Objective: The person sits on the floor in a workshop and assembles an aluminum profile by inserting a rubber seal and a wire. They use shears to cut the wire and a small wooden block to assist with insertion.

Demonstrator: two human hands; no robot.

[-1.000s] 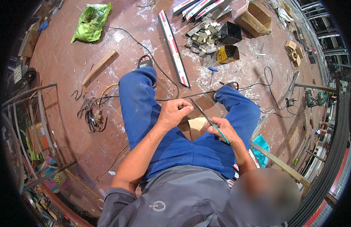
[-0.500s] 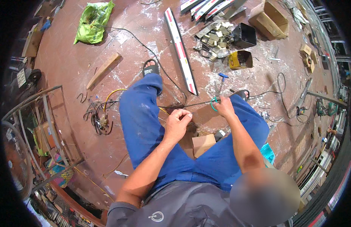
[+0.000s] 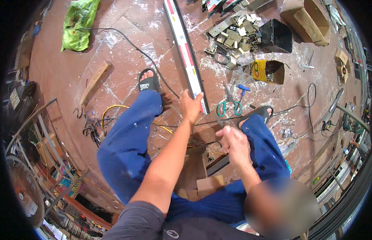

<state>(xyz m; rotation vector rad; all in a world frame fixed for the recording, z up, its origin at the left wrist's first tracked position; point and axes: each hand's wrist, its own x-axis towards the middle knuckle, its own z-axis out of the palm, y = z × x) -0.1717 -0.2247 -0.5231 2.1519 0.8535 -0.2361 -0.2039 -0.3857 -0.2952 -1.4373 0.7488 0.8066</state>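
A long straight bar [image 3: 182,44] with a white and red face and dark edges lies on the floor in front of me. My left hand [image 3: 191,106] is closed round its near end, thumb on the right edge. Between my knees, above a cardboard box [image 3: 210,183], hovers my right hand [image 3: 235,144]; its fingers look curled but are blurred, and I see nothing in them. Just beyond it, scissors [image 3: 229,101] with green handles lie on the floor, blades pointing away. A blue-handled tool [image 3: 243,88] lies beside them.
Small cut metal pieces [image 3: 239,35] are heaped ahead right, beside a black bin [image 3: 275,37], a yellow container [image 3: 267,72] and a large carton [image 3: 308,24]. Cables [image 3: 218,119] cross the floor by my feet. A wooden block [image 3: 96,83] and green sack [image 3: 78,25] lie left.
The scissors have left my right hand and now lie on the floor. My left hand has reached forward and taken hold of the bar's near end. My right hand has drawn back toward me.
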